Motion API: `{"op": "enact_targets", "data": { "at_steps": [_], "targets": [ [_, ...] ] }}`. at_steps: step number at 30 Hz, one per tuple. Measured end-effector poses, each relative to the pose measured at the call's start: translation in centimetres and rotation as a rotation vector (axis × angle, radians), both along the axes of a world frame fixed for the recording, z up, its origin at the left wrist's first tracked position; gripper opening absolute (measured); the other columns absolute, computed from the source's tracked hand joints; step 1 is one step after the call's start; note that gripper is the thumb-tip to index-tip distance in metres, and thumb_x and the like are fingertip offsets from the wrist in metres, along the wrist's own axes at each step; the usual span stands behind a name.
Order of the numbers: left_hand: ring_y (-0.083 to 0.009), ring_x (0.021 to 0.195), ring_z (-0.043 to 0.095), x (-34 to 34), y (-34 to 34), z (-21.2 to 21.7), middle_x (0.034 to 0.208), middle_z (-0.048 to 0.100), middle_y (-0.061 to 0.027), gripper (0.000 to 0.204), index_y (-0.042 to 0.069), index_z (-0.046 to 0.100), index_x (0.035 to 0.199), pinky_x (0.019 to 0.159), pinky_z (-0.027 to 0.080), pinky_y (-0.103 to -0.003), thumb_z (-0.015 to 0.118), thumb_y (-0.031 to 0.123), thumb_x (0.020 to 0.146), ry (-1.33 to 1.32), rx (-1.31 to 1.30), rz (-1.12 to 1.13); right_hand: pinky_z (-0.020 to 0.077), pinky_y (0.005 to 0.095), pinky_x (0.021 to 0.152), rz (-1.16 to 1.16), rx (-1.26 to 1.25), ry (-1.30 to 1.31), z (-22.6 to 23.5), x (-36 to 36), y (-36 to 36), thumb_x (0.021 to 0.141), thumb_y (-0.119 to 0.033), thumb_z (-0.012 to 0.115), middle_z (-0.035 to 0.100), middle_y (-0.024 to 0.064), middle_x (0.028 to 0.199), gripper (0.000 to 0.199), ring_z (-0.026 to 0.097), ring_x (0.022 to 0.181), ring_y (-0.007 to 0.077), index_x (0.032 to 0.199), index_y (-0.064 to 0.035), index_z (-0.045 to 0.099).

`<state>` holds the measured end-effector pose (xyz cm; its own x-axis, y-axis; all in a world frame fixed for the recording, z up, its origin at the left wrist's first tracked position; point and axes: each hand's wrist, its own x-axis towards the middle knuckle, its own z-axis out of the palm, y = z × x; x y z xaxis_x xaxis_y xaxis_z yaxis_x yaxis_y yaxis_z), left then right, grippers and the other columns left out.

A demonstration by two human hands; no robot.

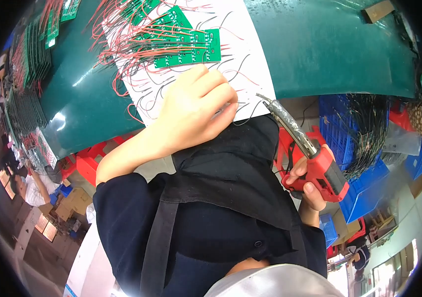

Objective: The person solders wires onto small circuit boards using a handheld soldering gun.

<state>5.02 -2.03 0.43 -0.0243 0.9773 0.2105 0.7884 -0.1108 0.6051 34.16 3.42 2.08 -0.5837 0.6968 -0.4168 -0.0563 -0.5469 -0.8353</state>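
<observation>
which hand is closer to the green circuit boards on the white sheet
Left. The left hand rests on the white sheet just below the green circuit boards. The right hand is off the table, lower right, gripping a soldering iron.

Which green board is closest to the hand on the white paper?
The long green circuit board lying frontmost on the white paper, just beyond the left hand. The other boards lie farther back or are stacked at the left.
</observation>
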Motion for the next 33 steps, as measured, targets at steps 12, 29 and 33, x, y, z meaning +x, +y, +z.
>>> {"op": "enact_targets", "data": {
  "at_steps": [12, 29, 33],
  "targets": [
    [-0.0219, 0.062, 0.047, 0.8, 0.7, -0.5, 0.068, 0.05, -0.0034, 0.014, 0.008, 0.055, 0.07, 0.056, 0.04, -0.032, 0.068, 0.003, 0.066, 0.058, -0.038, 0.011, 0.0539, 0.0315, 0.064, 0.021, -0.07, -0.066, -0.3, 0.7, -1.4, 0.075, -0.012, 0.068, 0.061, 0.0144, 0.087, 0.074, 0.062, 0.073, 0.0218, 0.136, 0.006, 0.03],
    [-0.0247, 0.067, 0.05, 0.6, 1.2, 0.2, 0.07, 0.05, -0.0046, 0.014, 0.008, 0.054, 0.069, 0.06, 0.043, -0.034, 0.066, 0.004, 0.066, 0.106, -0.082, -0.047, 0.0541, 0.03, 0.063, 0.117, 0.113, -0.143, -1.0, 1.2, -1.4, 0.074, -0.01, 0.069, 0.064, 0.0155, 0.082, 0.069, 0.064, 0.07, 0.0215, 0.133, 0.0069, 0.035],
    [-0.025, 0.067, 0.051, 0.6, 1.3, 0.4, 0.07, 0.05, -0.005, 0.013, 0.008, 0.054, 0.069, 0.06, 0.043, -0.034, 0.066, 0.005, 0.066, 0.112, -0.106, -0.051, 0.0527, 0.0335, 0.061, -0.101, 0.007, 0.022, -0.1, 0.4, -1.2, 0.073, -0.012, 0.071, 0.06, 0.0176, 0.082, 0.083, 0.061, 0.07, 0.0239, 0.138, 0.0058, 0.021]
  ]
}}
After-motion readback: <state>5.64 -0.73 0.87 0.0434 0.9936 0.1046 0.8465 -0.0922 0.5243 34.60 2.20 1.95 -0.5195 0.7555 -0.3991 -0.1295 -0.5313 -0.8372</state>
